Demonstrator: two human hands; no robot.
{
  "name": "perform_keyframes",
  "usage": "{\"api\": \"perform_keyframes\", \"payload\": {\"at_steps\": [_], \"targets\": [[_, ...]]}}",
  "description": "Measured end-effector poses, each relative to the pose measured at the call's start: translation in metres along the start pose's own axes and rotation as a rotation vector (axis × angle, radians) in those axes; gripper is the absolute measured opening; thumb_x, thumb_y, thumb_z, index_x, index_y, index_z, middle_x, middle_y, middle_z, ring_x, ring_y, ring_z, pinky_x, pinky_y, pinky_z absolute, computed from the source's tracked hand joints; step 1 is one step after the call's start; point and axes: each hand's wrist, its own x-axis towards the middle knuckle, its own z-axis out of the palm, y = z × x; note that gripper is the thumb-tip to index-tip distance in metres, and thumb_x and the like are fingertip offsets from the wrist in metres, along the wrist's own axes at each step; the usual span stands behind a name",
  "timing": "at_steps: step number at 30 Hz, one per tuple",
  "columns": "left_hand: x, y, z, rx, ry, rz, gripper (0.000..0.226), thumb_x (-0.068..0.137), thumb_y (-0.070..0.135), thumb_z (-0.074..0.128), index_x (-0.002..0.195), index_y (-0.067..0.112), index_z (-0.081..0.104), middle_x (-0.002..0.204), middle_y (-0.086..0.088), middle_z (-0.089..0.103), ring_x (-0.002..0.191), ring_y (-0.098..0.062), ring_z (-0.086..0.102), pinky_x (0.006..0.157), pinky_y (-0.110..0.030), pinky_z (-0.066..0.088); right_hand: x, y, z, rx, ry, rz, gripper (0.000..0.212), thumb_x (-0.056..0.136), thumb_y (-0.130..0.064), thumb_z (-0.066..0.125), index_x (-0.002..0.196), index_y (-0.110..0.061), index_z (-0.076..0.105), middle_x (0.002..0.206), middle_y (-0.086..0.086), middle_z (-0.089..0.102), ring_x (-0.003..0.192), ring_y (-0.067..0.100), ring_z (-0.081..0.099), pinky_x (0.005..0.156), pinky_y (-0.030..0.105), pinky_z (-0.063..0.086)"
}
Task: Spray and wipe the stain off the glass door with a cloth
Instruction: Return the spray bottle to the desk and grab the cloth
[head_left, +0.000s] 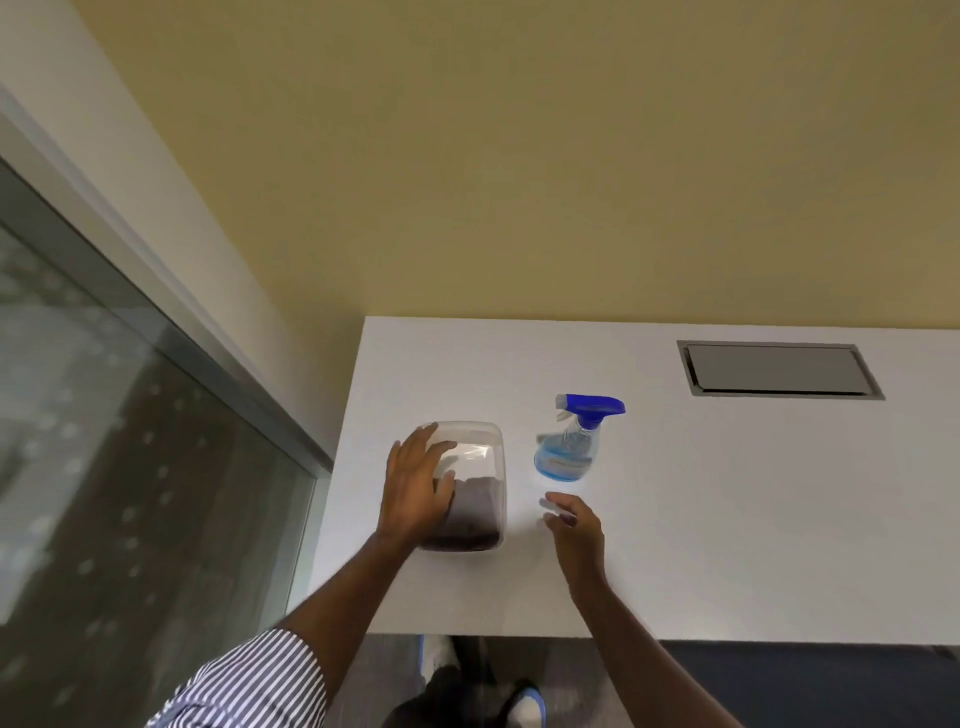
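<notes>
A clear spray bottle (569, 451) with a blue trigger head and pale blue liquid stands on the white table (727, 519). Left of it sits a clear plastic box (480, 452) with a dark cloth (475, 512) folded inside. My left hand (415, 488) rests on the box's left side, fingers straight and spread over its top. My right hand (574, 525) hovers just in front of the bottle, fingers relaxed, not touching it. The glass door (114, 441) runs along the left, its pane showing blurred reflections.
A grey rectangular cable hatch (776, 370) is set into the table at the back right. A yellow wall (519, 156) stands behind the table. My feet (524, 701) show on the dark floor below the table's front edge.
</notes>
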Motion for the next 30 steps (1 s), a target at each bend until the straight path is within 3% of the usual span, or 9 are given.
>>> {"api": "perform_keyframes", "payload": {"at_steps": [4, 6, 7, 8, 11, 12, 16, 19, 30], "targets": [[-0.005, -0.019, -0.002, 0.078, -0.140, -0.154, 0.040, 0.101, 0.040, 0.051, 0.140, 0.031, 0.050, 0.168, -0.001, 0.024, 0.155, -0.026, 0.023, 0.128, -0.048, 0.007, -0.002, -0.014, 0.026, -0.187, -0.050, -0.184, 0.021, 0.101, -0.026, 0.062, 0.117, -0.015, 0.069, 0.124, 0.007, 0.071, 0.111, 0.021, 0.066, 0.106, 0.044, 0.054], [-0.002, -0.025, 0.001, 0.088, -0.197, -0.228, 0.044, 0.103, 0.046, 0.046, 0.145, 0.033, 0.046, 0.171, -0.001, 0.015, 0.156, -0.026, 0.019, 0.127, -0.048, 0.003, 0.007, -0.016, 0.040, -0.328, -0.055, -0.292, 0.067, 0.098, -0.066, 0.043, 0.119, -0.008, 0.070, 0.117, 0.011, 0.074, 0.105, 0.022, 0.070, 0.100, 0.041, 0.058], [-0.002, -0.028, 0.002, 0.098, -0.221, -0.257, 0.045, 0.103, 0.047, 0.044, 0.146, 0.032, 0.046, 0.171, -0.002, 0.014, 0.156, -0.028, 0.021, 0.127, -0.050, 0.006, 0.018, -0.009, 0.048, -0.395, -0.054, -0.339, 0.086, 0.094, -0.078, 0.030, 0.120, -0.006, 0.070, 0.117, 0.013, 0.074, 0.105, 0.025, 0.072, 0.099, 0.041, 0.059], [-0.002, -0.031, 0.004, 0.124, -0.232, -0.273, 0.046, 0.103, 0.047, 0.044, 0.146, 0.029, 0.048, 0.170, -0.005, 0.017, 0.154, -0.031, 0.026, 0.126, -0.053, 0.013, 0.025, -0.007, 0.055, -0.467, -0.058, -0.349, 0.089, 0.093, -0.079, 0.026, 0.124, -0.008, 0.069, 0.121, 0.014, 0.073, 0.108, 0.027, 0.072, 0.099, 0.041, 0.058], [-0.004, -0.036, 0.011, 0.241, -0.192, -0.258, 0.048, 0.099, 0.048, 0.051, 0.138, 0.021, 0.057, 0.164, -0.015, 0.033, 0.137, -0.038, 0.052, 0.113, -0.057, 0.044, 0.022, -0.033, 0.069, -0.641, -0.109, -0.296, 0.045, 0.102, -0.050, 0.053, 0.134, -0.020, 0.062, 0.145, 0.011, 0.059, 0.128, 0.030, 0.062, 0.106, 0.042, 0.054], [-0.003, -0.036, 0.012, 0.257, -0.189, -0.264, 0.048, 0.098, 0.049, 0.052, 0.137, 0.021, 0.058, 0.163, -0.015, 0.034, 0.133, -0.037, 0.055, 0.109, -0.054, 0.048, 0.023, -0.038, 0.073, -0.702, -0.113, -0.299, 0.043, 0.102, -0.044, 0.056, 0.138, -0.022, 0.058, 0.151, 0.010, 0.052, 0.133, 0.031, 0.057, 0.108, 0.042, 0.052], [0.006, -0.032, 0.014, 0.339, -0.280, -0.302, 0.049, 0.099, 0.052, 0.051, 0.139, 0.024, 0.054, 0.168, -0.011, 0.020, 0.140, -0.033, 0.047, 0.112, -0.045, 0.047, 0.031, -0.043, 0.083, -1.007, -0.131, -0.248, 0.051, 0.104, -0.044, 0.052, 0.148, -0.021, 0.043, 0.163, 0.014, 0.031, 0.139, 0.033, 0.047, 0.106, 0.041, 0.052], [0.010, -0.032, 0.017, 0.351, -0.313, -0.313, 0.048, 0.101, 0.052, 0.048, 0.141, 0.024, 0.053, 0.170, -0.009, 0.013, 0.144, -0.032, 0.042, 0.113, -0.043, 0.045, 0.038, -0.044, 0.088, -1.123, -0.144, -0.212, 0.049, 0.105, -0.043, 0.050, 0.147, -0.018, 0.043, 0.165, 0.017, 0.026, 0.140, 0.034, 0.046, 0.104, 0.040, 0.051], [0.006, -0.043, 0.027, 0.193, -0.206, -0.262, 0.030, 0.100, 0.043, 0.052, 0.099, 0.017, 0.066, 0.165, -0.007, 0.030, 0.122, -0.027, 0.059, 0.091, -0.036, 0.054, 0.052, -0.029, 0.103, -1.086, -0.073, -0.232, 0.028, 0.102, -0.033, 0.058, 0.125, -0.019, 0.058, 0.155, 0.012, 0.042, 0.134, 0.030, 0.049, 0.102, 0.039, 0.052]]}}
